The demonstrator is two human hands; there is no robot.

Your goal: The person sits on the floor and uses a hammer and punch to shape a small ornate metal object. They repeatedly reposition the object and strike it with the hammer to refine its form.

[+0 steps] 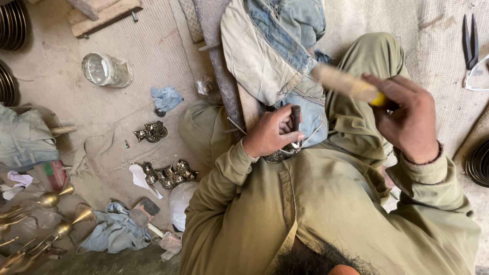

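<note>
Presently: we are cataloguing 2 hands at metalwork on a lap.

We are seeing the left hand (270, 133) gripping a dark punch (295, 118) upright on an embossed metal piece (281, 153) over denim cloth (277, 56); the right hand (407, 119) is wrapping a blurred wooden-handled hammer (346, 83), raised beside it. Small metal castings (168, 174) are lying on the floor (142, 56), left.

Soft daylight; raised mallet (349, 84) blurred, perhaps moving.
</note>
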